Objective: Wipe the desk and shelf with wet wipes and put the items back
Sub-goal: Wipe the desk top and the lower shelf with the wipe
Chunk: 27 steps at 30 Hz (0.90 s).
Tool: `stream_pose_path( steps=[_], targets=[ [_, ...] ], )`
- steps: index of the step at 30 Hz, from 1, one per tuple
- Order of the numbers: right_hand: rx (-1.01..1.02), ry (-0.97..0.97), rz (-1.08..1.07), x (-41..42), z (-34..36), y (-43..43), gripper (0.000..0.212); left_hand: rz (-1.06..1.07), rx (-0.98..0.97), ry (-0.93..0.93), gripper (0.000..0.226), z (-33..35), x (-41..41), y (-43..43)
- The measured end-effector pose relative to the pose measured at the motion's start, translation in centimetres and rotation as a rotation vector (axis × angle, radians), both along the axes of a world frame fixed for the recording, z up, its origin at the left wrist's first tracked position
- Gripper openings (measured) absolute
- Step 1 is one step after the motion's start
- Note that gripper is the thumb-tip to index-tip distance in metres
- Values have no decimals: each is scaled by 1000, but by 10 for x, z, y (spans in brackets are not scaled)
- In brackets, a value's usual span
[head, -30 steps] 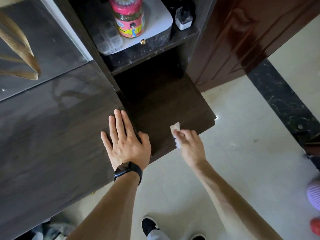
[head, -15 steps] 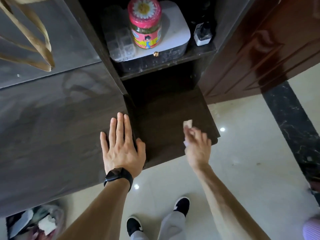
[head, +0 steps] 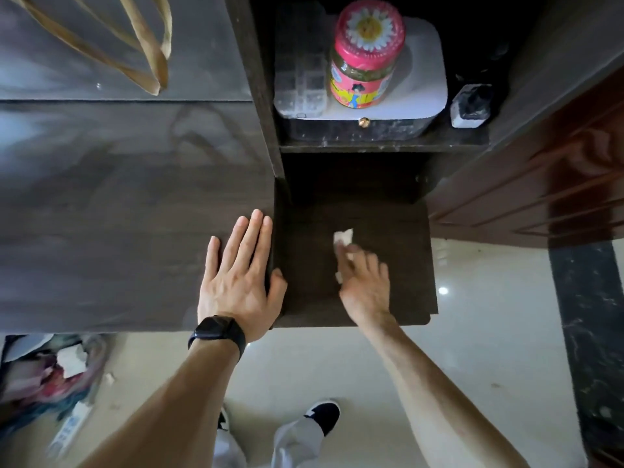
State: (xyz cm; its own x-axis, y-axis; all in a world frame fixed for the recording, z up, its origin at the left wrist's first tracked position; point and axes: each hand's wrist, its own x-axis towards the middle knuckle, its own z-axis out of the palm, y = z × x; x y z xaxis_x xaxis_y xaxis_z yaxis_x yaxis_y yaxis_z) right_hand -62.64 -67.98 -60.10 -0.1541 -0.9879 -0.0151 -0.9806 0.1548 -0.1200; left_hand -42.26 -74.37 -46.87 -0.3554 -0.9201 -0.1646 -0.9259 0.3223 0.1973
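My right hand presses a small white wet wipe onto the dark lower shelf board; the wipe's corner sticks out past my fingertips and most of it is hidden under the hand. My left hand lies flat with fingers straight on the dark desk top, its thumb over the desk's right edge. On the shelf above stand a pink-lidded jar on a white box, a clear compartment case and a small dark bottle.
A brown wooden door stands right of the shelf unit. Tan bag handles hang over the desk's far left. A heap of rubbish and paper lies on the pale floor below the desk. My feet stand beneath.
My right hand with the wipe has slid left and further in across the lower shelf. The left hand stays flat on the desk. The view has tilted and turned.
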Motion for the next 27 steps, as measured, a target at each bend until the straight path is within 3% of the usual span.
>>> stream_pose_path(
  steps=[2, 4, 6, 9, 12, 14, 19, 27],
  targets=[
    [78, -4, -253, -35, 1, -17, 64, -1, 6, 0, 72, 0, 0, 0],
    [93, -53, -339, -41, 3, -37, 65, -4, 6, 2, 72, 1, 0, -1],
    [110, -117, -243, -16, 2, -53, 66, -1, 9, 1, 72, 1, 1, -1],
    [186, -112, 117, 44, 2, -54, 72, 5, 5, -1, 74, 1, 2, 0],
    [284, -95, 281, 37, 5, -46, 68, 7, 9, -13, 74, 2, 0, -1],
    [315, -91, 168, -1, 7, -39, 62, 10, 17, -19, 73, 3, -1, -1],
    [376, -107, -453, -77, 16, 7, 61, 22, 28, -10, 73, 5, -2, 0],
    [313, -132, -358, -1, 15, 69, 74, 22, 28, -4, 74, 3, -2, 1]
  ],
)
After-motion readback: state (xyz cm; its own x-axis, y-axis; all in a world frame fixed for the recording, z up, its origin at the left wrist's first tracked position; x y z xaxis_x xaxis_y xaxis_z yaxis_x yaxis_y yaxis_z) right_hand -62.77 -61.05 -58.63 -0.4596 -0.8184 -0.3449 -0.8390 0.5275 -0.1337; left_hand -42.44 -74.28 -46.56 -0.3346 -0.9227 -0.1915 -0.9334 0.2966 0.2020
